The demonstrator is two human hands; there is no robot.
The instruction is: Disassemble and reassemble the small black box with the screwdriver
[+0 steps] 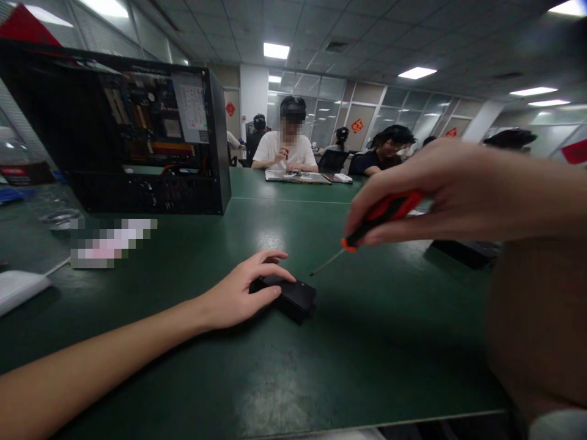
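On the green tabletop lies a small black rectangular box (300,297), its exact kind unclear. My left hand (250,287) rests over its far-left end, thumb on the near side and fingers across the top, steadying it. A red-and-black screwdriver (395,206) is gripped in my right hand (413,189), raised above the table to the right. Its thin metal shaft slants down to the left, and the tip hangs just above and beyond the box's right end, apart from it.
An open black computer case (217,140) stands at the back left. A white object (21,290) with a cable and a blurred-out item (112,244) lie on the left. A dark object (463,252) sits to the right. Across the table, a person in white (263,146) works.
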